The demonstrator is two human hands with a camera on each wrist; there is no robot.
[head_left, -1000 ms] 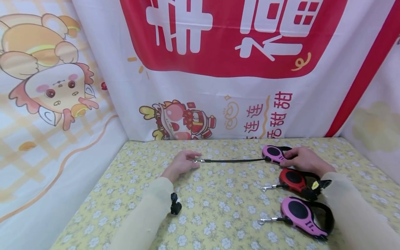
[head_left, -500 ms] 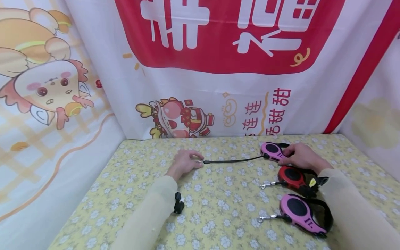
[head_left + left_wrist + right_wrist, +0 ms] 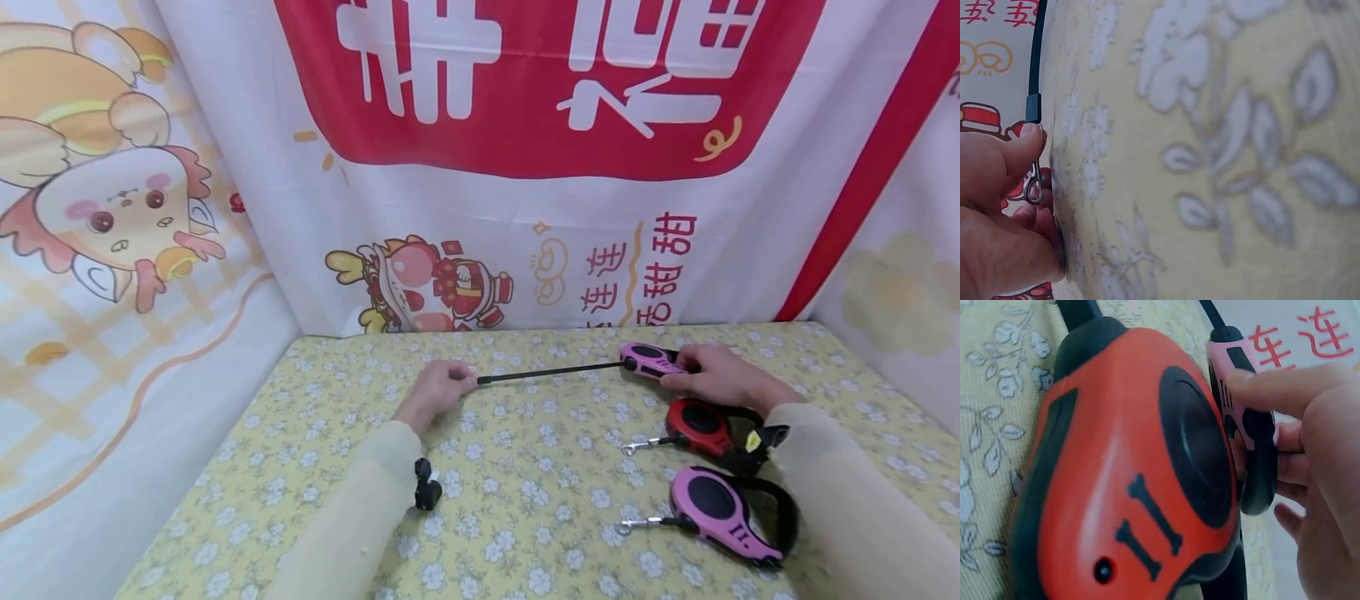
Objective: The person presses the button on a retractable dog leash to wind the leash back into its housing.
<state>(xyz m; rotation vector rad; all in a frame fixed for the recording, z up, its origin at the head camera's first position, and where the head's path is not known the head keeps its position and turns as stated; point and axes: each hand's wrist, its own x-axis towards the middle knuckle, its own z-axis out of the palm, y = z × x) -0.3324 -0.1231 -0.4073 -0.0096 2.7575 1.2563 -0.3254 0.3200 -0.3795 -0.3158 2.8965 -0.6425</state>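
Observation:
A pink retractable dog leash (image 3: 647, 358) lies toward the back of the table, its black cord (image 3: 551, 372) drawn out straight to the left. My left hand (image 3: 438, 390) pinches the metal clip (image 3: 1035, 187) at the cord's end between thumb and fingers. At the other end my right hand (image 3: 716, 375) grips the pink casing, thumb on its side in the right wrist view. Just in front of that hand lies a red retractable leash (image 3: 699, 427), which fills much of the right wrist view. Nearer still is a second pink leash (image 3: 712, 500) with its loop handle to the right.
Metal clips of the red leash (image 3: 637, 448) and the front pink leash (image 3: 633, 525) point left. A floral yellow cloth (image 3: 525, 533) covers the table. Printed white fabric (image 3: 555, 200) hangs behind, with more along both sides.
My left fingers have closed round the clip, hiding it in the head view. The cord, which sagged half a second ago, is now taut, and the pink casing has tilted and shifted slightly left.

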